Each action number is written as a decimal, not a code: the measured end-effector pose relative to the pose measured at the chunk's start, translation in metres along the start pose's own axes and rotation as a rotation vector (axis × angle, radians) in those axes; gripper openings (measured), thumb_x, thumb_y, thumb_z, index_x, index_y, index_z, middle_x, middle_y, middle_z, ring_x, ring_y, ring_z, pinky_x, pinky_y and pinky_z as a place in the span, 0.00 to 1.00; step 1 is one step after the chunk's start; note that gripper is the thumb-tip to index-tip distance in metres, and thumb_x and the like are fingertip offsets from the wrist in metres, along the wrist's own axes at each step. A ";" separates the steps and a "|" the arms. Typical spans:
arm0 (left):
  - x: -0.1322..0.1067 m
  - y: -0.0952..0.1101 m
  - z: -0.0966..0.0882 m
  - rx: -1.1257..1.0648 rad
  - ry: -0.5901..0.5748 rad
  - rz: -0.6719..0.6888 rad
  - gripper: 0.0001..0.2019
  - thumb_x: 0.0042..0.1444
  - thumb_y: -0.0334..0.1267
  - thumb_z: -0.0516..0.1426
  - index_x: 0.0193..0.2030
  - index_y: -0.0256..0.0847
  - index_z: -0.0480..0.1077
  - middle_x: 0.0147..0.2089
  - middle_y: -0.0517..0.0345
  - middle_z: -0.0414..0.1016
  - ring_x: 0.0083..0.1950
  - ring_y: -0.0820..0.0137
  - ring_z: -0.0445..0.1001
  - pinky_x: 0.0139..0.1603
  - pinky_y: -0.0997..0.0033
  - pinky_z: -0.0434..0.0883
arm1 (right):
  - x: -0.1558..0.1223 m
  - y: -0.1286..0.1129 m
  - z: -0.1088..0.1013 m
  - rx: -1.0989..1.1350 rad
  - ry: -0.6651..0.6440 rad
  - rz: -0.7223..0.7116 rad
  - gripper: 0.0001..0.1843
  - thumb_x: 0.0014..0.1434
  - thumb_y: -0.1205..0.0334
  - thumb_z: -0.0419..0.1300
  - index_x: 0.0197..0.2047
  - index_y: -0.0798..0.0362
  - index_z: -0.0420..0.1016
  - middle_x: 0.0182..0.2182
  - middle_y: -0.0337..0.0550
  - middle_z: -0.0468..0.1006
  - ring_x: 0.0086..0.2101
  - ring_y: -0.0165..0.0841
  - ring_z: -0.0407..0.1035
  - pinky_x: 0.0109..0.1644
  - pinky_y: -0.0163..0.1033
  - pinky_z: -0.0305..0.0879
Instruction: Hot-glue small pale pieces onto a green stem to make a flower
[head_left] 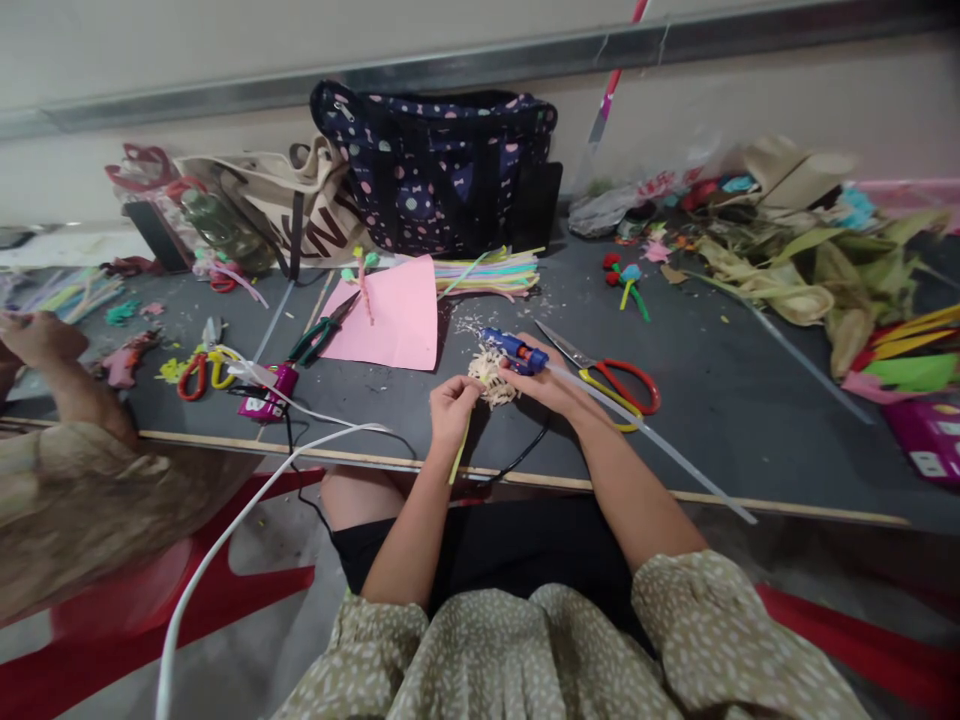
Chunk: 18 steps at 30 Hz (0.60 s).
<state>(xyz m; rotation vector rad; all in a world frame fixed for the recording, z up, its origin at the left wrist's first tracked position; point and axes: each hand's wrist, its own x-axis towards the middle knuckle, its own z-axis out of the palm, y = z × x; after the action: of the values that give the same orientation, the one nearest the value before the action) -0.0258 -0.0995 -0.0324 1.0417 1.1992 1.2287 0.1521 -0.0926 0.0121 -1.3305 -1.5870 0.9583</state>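
My left hand [452, 405] is closed in a pinch, with a thin yellow-green pipe cleaner [459, 455] hanging below the fingers. Close by its fingertips is a cream, frilly flower-like bunch of small pieces [493, 376]. In my right hand [553, 378] is a blue glue gun [514, 350], lying just above the bunch. A long translucent glue stick [667, 450] runs from the gun's rear toward the table edge. Whether the right fingers also touch the bunch is hard to see. Scissors with red and yellow handles [630, 388] lie right of that hand.
Pink paper [401, 315], green-handled pliers [322, 335] and a bundle of pipe cleaners [487, 275] lie ahead. Behind stands a dark patterned bag [442, 170]. Dried husks [795, 270] cover the right side. A white cable [247, 510] crosses the table edge. Another person's hand [45, 340] is at left.
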 end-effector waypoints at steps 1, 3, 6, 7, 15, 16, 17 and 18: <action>0.000 0.000 0.000 0.002 -0.003 0.001 0.06 0.47 0.36 0.60 0.25 0.37 0.76 0.18 0.64 0.64 0.20 0.79 0.54 0.22 0.77 0.51 | 0.000 0.001 0.001 -0.001 0.005 0.003 0.12 0.53 0.50 0.63 0.36 0.47 0.69 0.31 0.38 0.78 0.31 0.35 0.71 0.37 0.42 0.69; 0.000 -0.001 0.000 0.007 -0.005 0.001 0.06 0.47 0.37 0.61 0.25 0.37 0.76 0.18 0.64 0.64 0.20 0.79 0.54 0.22 0.77 0.51 | 0.001 0.002 0.002 -0.006 0.016 -0.006 0.11 0.53 0.51 0.63 0.36 0.47 0.69 0.31 0.37 0.78 0.31 0.35 0.71 0.38 0.42 0.69; -0.001 -0.001 0.000 0.019 -0.006 0.007 0.07 0.47 0.38 0.61 0.25 0.37 0.76 0.19 0.64 0.65 0.20 0.79 0.55 0.23 0.77 0.52 | 0.001 0.003 0.002 -0.015 0.038 -0.043 0.09 0.55 0.54 0.62 0.36 0.47 0.69 0.31 0.37 0.77 0.31 0.34 0.70 0.38 0.42 0.68; 0.000 -0.002 0.000 0.022 -0.007 0.009 0.06 0.47 0.38 0.62 0.25 0.37 0.76 0.19 0.64 0.65 0.20 0.79 0.55 0.23 0.77 0.52 | 0.001 0.003 0.003 -0.017 0.045 -0.051 0.08 0.55 0.54 0.62 0.36 0.47 0.69 0.31 0.36 0.77 0.31 0.34 0.70 0.38 0.41 0.67; 0.000 -0.002 -0.001 0.043 -0.023 0.015 0.06 0.48 0.37 0.61 0.26 0.37 0.77 0.20 0.63 0.67 0.21 0.79 0.56 0.23 0.77 0.53 | 0.002 0.003 0.001 0.025 -0.015 -0.043 0.11 0.55 0.53 0.64 0.36 0.48 0.68 0.31 0.37 0.78 0.31 0.34 0.71 0.37 0.40 0.68; 0.000 -0.002 -0.001 0.046 -0.026 0.017 0.06 0.48 0.37 0.61 0.26 0.37 0.77 0.20 0.63 0.67 0.21 0.79 0.56 0.23 0.77 0.53 | 0.002 0.003 0.001 0.041 -0.022 -0.047 0.11 0.55 0.53 0.64 0.36 0.48 0.68 0.31 0.37 0.78 0.30 0.33 0.71 0.37 0.40 0.68; 0.000 -0.001 -0.001 0.049 -0.029 0.019 0.06 0.48 0.37 0.61 0.26 0.37 0.77 0.20 0.63 0.67 0.21 0.79 0.56 0.23 0.77 0.54 | 0.002 0.003 0.000 0.054 -0.025 -0.052 0.12 0.55 0.53 0.64 0.36 0.48 0.68 0.31 0.37 0.78 0.30 0.33 0.71 0.37 0.40 0.68; 0.000 -0.001 -0.001 0.050 -0.031 0.020 0.06 0.48 0.37 0.61 0.26 0.37 0.77 0.20 0.63 0.67 0.21 0.79 0.56 0.23 0.77 0.54 | 0.002 0.003 0.000 0.064 -0.027 -0.057 0.12 0.55 0.53 0.64 0.36 0.49 0.68 0.31 0.37 0.78 0.30 0.33 0.71 0.37 0.40 0.68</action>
<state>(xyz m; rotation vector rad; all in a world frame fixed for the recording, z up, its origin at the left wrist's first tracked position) -0.0267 -0.1001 -0.0335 1.1080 1.2041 1.1990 0.1529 -0.0900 0.0092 -1.2269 -1.5923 0.9876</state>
